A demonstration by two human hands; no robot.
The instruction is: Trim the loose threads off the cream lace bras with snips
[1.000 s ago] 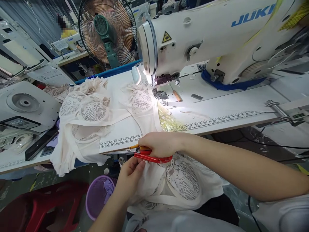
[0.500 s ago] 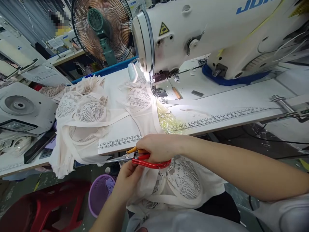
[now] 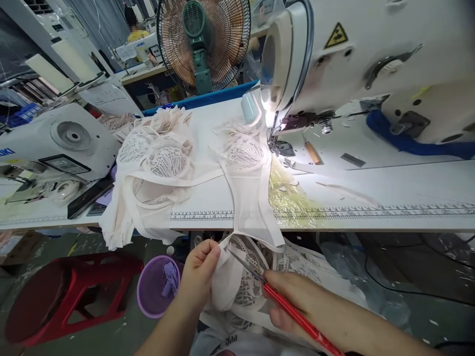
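My left hand (image 3: 202, 269) is closed, thumb against fingers, pinching the pale edge of a white lace bra (image 3: 248, 287) in my lap. Scissors with red handles (image 3: 297, 319) are in my right hand (image 3: 297, 296), its fingers wrapped round them. Their blades point up and left, with the tips at the fabric just right of my left fingers. From that edge the cloth runs up to a second white lace bra (image 3: 245, 153), which lies on the table beside the sewing machine's needle and hangs over the front edge.
A sewing machine (image 3: 349, 54) stands at the right, with an orange-handled tool (image 3: 312, 152) by its needle. Several bras (image 3: 168, 160) are heaped at the left. A fan (image 3: 204, 44) is behind the table (image 3: 408, 188). Below are a purple bin (image 3: 148, 291) and a red stool (image 3: 81, 291).
My right hand has moved down and right with the scissors, whose blades now point up-left instead of left past my left hand. The view has also shifted.
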